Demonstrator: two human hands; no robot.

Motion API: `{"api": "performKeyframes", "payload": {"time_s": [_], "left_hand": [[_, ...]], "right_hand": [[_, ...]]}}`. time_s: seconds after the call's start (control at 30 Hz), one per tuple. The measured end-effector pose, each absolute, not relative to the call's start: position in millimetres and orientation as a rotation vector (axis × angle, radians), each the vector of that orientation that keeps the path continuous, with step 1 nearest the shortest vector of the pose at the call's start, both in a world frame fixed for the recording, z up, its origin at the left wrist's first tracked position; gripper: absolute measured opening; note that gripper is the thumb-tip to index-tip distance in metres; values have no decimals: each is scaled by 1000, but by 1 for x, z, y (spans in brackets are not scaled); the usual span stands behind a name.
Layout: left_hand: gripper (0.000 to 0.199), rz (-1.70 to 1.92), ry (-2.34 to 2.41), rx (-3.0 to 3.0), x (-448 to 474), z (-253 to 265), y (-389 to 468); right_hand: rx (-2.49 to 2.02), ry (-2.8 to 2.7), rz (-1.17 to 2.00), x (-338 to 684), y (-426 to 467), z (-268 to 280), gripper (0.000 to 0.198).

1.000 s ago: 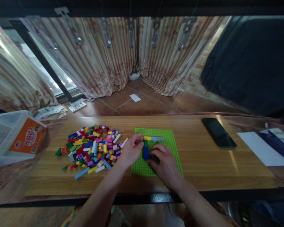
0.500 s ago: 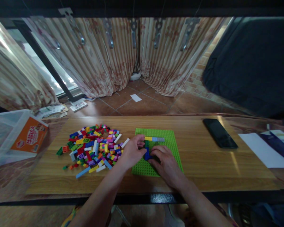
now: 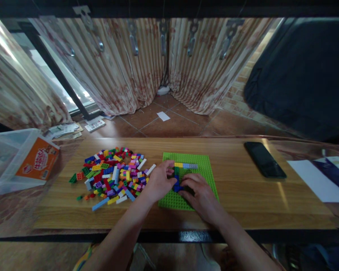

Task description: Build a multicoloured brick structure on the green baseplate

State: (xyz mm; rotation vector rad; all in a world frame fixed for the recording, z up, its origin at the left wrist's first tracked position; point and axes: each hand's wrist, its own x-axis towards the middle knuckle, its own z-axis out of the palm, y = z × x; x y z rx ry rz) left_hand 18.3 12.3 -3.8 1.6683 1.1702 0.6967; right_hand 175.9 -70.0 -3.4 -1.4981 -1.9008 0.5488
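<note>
A light green studded baseplate point(image 3: 206, 177) lies on the wooden table. On it a yellow, light blue and grey row of bricks point(image 3: 186, 165) runs along the far side, and a column of dark green and blue bricks point(image 3: 176, 175) comes down towards me. My left hand point(image 3: 160, 181) rests at the column's left side, thumb and fingers apart, with the fingertips against or close to the bricks. At the column's near end, the thumb and index finger of my right hand point(image 3: 200, 192) pinch a blue brick point(image 3: 180, 188), which the fingers partly cover.
Left of the baseplate spreads a pile of loose coloured bricks point(image 3: 115, 175). A clear plastic bin point(image 3: 5, 162) with an orange label stands at the far left. On the right lie a black phone point(image 3: 264, 160) and a white sheet of paper point(image 3: 313, 180).
The right fingers have shifted slightly at the column's near end, where more blue shows to the right. The left hand stays in place; the whole view has shifted a little.
</note>
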Motion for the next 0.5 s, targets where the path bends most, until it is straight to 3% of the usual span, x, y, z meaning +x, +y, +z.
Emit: {"api": "performKeyframes", "payload": {"time_s": [0.5], "left_hand": [[50, 736, 1187, 1702, 18, -10, 10]], "right_hand": [[-1587, -1800, 510, 195, -68, -8, 8]]}}
